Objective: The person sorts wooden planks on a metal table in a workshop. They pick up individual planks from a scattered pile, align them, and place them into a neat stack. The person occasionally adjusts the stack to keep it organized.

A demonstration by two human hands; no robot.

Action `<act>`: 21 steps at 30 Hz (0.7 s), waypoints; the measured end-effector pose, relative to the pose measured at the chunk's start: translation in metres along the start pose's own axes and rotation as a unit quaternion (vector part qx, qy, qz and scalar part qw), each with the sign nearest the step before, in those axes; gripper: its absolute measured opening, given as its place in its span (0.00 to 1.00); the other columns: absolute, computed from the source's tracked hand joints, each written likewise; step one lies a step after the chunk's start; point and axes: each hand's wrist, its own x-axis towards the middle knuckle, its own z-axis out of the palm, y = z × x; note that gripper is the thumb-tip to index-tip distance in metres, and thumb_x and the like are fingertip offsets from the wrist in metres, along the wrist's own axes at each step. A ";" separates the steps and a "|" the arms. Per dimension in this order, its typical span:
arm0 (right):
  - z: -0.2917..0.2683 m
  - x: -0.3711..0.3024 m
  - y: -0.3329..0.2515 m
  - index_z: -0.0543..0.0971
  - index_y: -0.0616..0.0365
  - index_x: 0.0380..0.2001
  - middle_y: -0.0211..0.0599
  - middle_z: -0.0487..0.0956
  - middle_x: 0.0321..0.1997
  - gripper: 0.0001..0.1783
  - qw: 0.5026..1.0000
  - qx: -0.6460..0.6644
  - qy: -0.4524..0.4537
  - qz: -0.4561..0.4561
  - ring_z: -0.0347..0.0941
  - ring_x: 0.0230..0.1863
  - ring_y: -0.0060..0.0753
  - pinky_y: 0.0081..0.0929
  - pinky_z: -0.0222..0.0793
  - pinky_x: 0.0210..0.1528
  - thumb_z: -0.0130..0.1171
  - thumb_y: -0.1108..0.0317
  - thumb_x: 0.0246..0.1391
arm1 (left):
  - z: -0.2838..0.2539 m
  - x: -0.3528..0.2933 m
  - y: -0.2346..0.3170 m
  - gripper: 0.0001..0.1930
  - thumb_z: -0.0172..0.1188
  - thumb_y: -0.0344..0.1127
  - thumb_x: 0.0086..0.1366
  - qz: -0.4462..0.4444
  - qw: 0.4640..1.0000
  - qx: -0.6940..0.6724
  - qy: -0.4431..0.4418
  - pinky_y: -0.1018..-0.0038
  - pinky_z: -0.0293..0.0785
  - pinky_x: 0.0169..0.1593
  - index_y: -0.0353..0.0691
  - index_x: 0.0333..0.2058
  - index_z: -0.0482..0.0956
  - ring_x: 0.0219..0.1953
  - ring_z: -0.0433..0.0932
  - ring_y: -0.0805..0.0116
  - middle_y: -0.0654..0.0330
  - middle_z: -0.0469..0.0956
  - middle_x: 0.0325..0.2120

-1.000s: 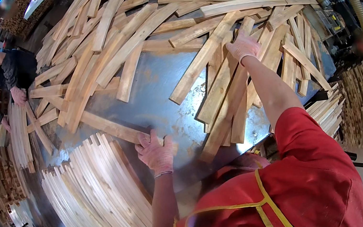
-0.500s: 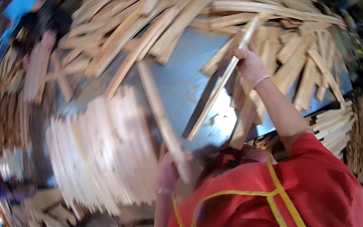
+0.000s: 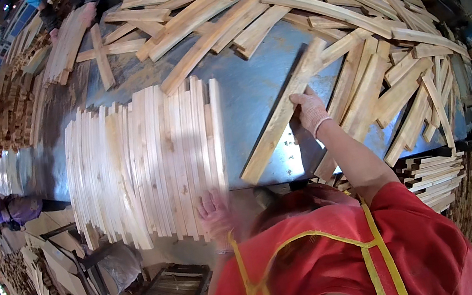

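Note:
My right hand [image 3: 310, 110], in a pale knit glove, is closed around the middle of a wooden slat [image 3: 281, 134]. The slat slants over the metal tabletop with its broad face up. My left hand [image 3: 216, 215], somewhat blurred, has its fingers spread and holds nothing. It is at the near ends of a row of wooden slats [image 3: 147, 163] laid side by side on the left. A pale slat [image 3: 219, 134] stands at that row's right end, a little apart at its far end. Whether my left fingertips touch the row I cannot tell.
Loose slats [image 3: 194, 19] lie in a jumbled heap across the far side and right of the metal table [image 3: 245, 92]. Another person's hands [image 3: 89, 12] hold slats at the far left. A stack of slats [image 3: 434, 179] stands below the table's right edge.
My left hand has let go of the slat it held, which now lies at the row's right end. The slat in my right hand has turned from its edge to its broad face.

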 end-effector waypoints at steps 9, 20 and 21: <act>0.021 -0.011 -0.024 0.72 0.63 0.70 0.45 0.82 0.63 0.37 0.979 -0.136 -0.153 -0.011 0.78 0.64 0.47 0.40 0.70 0.71 0.66 0.67 0.57 | 0.021 0.124 0.113 0.34 0.66 0.49 0.62 -0.136 0.898 -0.279 -0.313 0.50 0.77 0.57 0.40 0.64 0.75 0.53 0.82 0.36 0.37 0.84 0.49; -0.038 0.106 -0.200 0.71 0.48 0.71 0.50 0.80 0.64 0.43 0.579 -0.782 0.073 -0.219 0.71 0.70 0.56 0.46 0.69 0.70 0.72 0.54 0.52 | 0.052 0.122 0.110 0.25 0.66 0.46 0.63 -0.110 0.916 -0.313 -0.227 0.56 0.81 0.46 0.46 0.57 0.82 0.41 0.87 0.47 0.44 0.86 0.37; -0.036 0.105 -0.200 0.71 0.46 0.72 0.49 0.80 0.63 0.43 0.594 -0.772 0.063 -0.216 0.71 0.69 0.55 0.46 0.69 0.69 0.73 0.55 0.52 | 0.047 0.121 0.108 0.23 0.65 0.44 0.63 -0.138 0.891 -0.358 -0.243 0.60 0.80 0.44 0.44 0.55 0.83 0.38 0.85 0.54 0.48 0.84 0.34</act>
